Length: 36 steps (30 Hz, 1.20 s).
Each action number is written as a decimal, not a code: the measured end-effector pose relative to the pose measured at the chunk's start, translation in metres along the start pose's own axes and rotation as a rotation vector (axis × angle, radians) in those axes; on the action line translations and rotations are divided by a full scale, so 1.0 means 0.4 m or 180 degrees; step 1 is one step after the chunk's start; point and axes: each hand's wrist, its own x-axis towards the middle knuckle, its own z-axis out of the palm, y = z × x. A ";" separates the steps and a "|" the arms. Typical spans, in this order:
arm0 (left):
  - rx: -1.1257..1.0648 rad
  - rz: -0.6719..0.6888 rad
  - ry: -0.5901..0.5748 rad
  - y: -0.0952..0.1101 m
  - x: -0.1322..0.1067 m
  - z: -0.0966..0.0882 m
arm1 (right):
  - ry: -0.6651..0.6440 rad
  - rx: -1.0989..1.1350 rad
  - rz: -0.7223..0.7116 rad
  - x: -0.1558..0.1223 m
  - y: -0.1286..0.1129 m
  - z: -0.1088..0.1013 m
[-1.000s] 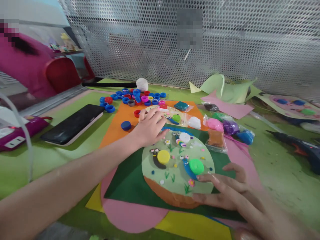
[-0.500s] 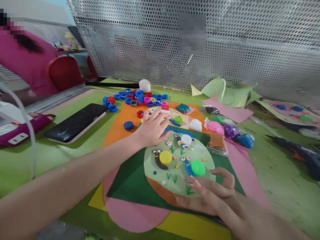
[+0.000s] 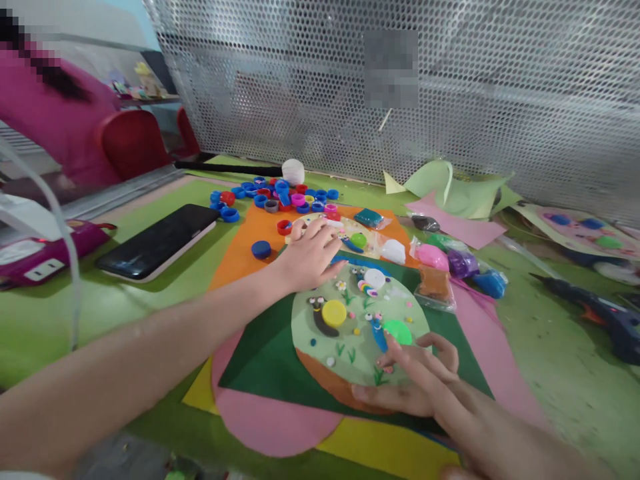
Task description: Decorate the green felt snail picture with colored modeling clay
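Observation:
A round pale-green craft picture [image 3: 320, 340] with a brown lower edge lies on a dark green sheet [image 3: 260, 357]. It carries clay snails with bottle-cap shells: one yellow cap [image 3: 334, 313], one green cap [image 3: 399, 331] and one white cap [image 3: 374, 278]. My left hand [image 3: 313, 257] rests palm down with spread fingers over the picture's upper left edge. My right hand [image 3: 435, 377] is open at the lower right, its thumb along the brown edge. One of its fingertips is at the blue clay snail body [image 3: 378, 333] and the green cap. Neither hand holds anything.
Bottle caps [image 3: 280, 193] are heaped behind, beside a white ball [image 3: 293, 171]. A phone [image 3: 157, 242] and a purple power strip [image 3: 65, 250] lie left. Bagged clay [image 3: 435, 283] and a glue gun [image 3: 595, 307] lie right. A perforated metal panel [image 3: 300, 80] stands behind.
My right hand's fingers have moved up slightly, from below the green cap onto its lower left edge. My left hand stays in place. The view has shifted a little.

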 end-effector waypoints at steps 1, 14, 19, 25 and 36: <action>-0.0001 0.0003 -0.0002 0.000 0.000 -0.001 | -0.0027 -0.0036 -0.0017 0.002 0.001 0.003; -0.0033 0.0006 0.0037 -0.004 0.000 -0.001 | 0.0220 -0.0493 -0.0147 0.009 -0.005 0.000; -0.0072 -0.0009 0.0046 -0.002 0.000 -0.002 | 0.0244 -0.0604 -0.0082 -0.008 -0.001 0.005; -0.0134 -0.0021 0.0035 -0.002 -0.001 0.001 | 0.0434 -0.0860 0.0105 -0.026 -0.005 0.002; -0.0162 -0.0036 0.0047 -0.002 0.000 0.001 | 0.0546 -0.1003 0.0084 -0.038 -0.005 -0.016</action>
